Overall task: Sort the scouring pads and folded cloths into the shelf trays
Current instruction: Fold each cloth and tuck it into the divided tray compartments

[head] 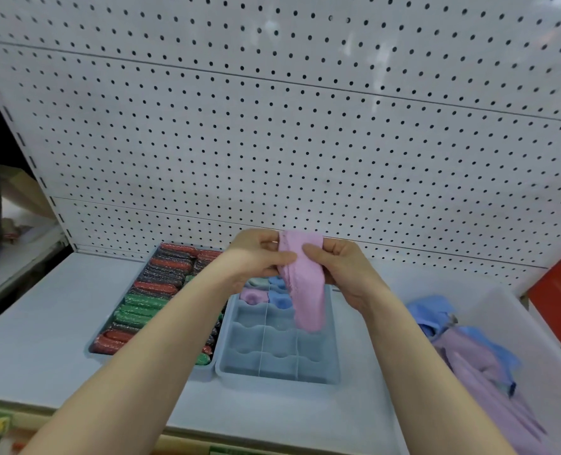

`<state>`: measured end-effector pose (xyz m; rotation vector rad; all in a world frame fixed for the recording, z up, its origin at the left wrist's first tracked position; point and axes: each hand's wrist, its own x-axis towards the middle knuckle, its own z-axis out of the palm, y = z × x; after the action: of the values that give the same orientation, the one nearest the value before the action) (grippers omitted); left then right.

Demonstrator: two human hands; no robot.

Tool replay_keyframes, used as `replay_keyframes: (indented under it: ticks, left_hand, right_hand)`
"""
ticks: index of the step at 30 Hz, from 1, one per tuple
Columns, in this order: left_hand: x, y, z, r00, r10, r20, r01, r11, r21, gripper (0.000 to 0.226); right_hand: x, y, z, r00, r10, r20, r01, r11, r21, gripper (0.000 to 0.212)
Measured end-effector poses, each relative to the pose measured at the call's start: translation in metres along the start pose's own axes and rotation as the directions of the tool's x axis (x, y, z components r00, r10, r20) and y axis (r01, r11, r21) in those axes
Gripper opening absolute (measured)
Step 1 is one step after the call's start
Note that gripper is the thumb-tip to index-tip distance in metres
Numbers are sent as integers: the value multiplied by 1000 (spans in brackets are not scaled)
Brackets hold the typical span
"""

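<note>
Holding a pink cloth (302, 277) up over the divided tray (333, 330), we pinch its upper part between thumb and curled fingers of our left hand (259, 254) and right hand (338, 270), and its loose end hangs down toward the tray's bare cells. To our right a clear bin (515, 316) holds loose blue and lilac cloths (469, 349). Farther back, rolled cloths (266, 292) fill the tray's rear cells, red and green scouring pads (148, 297) pack the left tray (90, 344), and a white pegboard (272, 126) rises behind.
</note>
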<state>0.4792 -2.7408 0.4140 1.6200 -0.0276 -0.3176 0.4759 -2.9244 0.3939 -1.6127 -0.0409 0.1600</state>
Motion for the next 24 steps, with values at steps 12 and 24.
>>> replay_keyframes:
  ticks: [12, 24]
  left_hand:
    - [13, 10, 5, 901, 411, -141, -423, 903, -70, 61]
    - [16, 16, -5, 949, 294, -117, -316, 884, -344, 22]
  right_hand:
    - [4, -42, -12, 968, -238, 83, 236, 971, 33, 52]
    - [10, -28, -1, 982, -180, -63, 185, 979, 89, 12]
